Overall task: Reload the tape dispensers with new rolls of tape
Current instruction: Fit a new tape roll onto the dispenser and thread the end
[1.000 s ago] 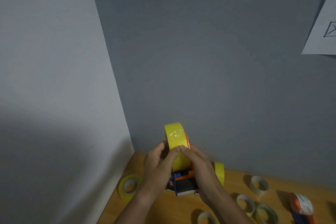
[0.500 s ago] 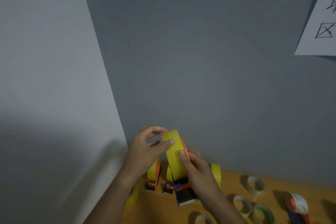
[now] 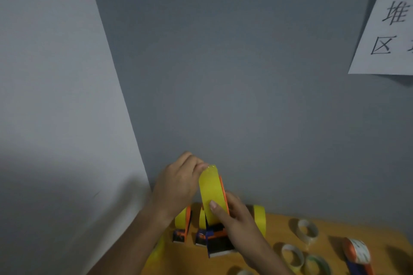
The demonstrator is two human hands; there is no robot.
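Holding the yellow tape roll (image 3: 212,194) upright on its dispenser (image 3: 218,242) above the bench (image 3: 330,225), your left hand (image 3: 178,185) pinches its top, your right hand (image 3: 234,219) clamps its slick, rigid, light face, so grasp the rims.

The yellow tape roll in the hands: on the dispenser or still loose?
On the dispenser: the yellow tape roll stands on edge against its orange side plate, above the blue-and-black base. Full seating cannot be told.

Dim, soft overall — hands (image 3: 178,187) motion-blurred, left wall (image 3: 55,96) brighter above, broad shadow below, wide-angle lean at edges.
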